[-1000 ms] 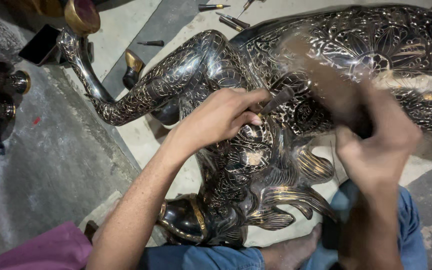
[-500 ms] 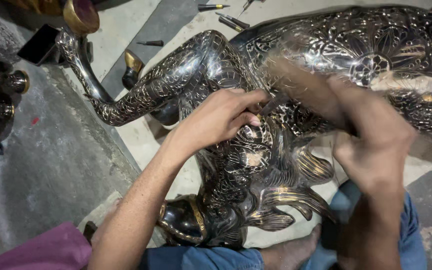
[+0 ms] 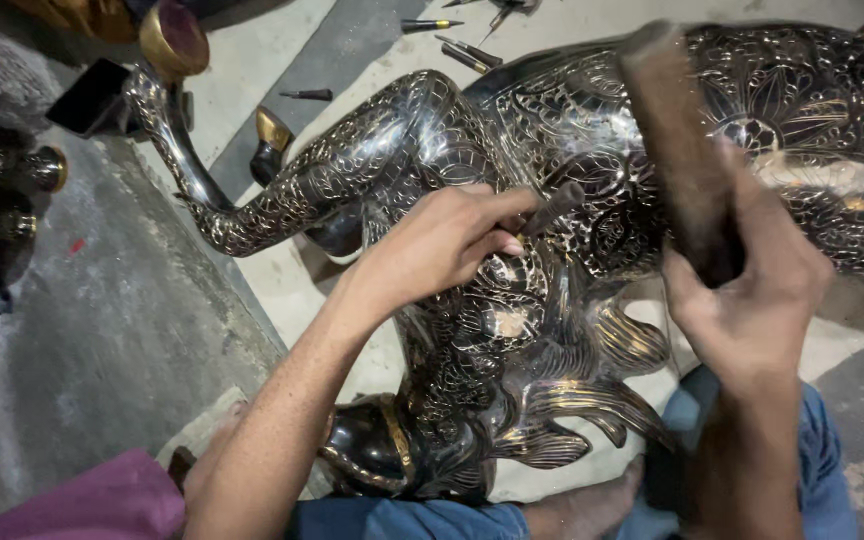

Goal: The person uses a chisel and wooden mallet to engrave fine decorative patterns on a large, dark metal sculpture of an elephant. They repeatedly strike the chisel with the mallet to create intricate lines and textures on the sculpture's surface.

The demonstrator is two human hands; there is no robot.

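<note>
A large metal animal statue (image 3: 592, 200), dark and glossy with fine silvery engraved scrollwork and leaf-shaped ridges, lies on its side across the pale concrete floor (image 3: 102, 330) and the person's lap. The left hand (image 3: 442, 245) pinches a slim dark chisel (image 3: 552, 208) in closed fingers, tip against the patterned body. The right hand (image 3: 752, 290) wraps tightly around a blurred wooden mallet (image 3: 677, 150) above it. Spare pointed punches (image 3: 457, 45) lie beyond the statue's edge; bare floor opens to the left.
</note>
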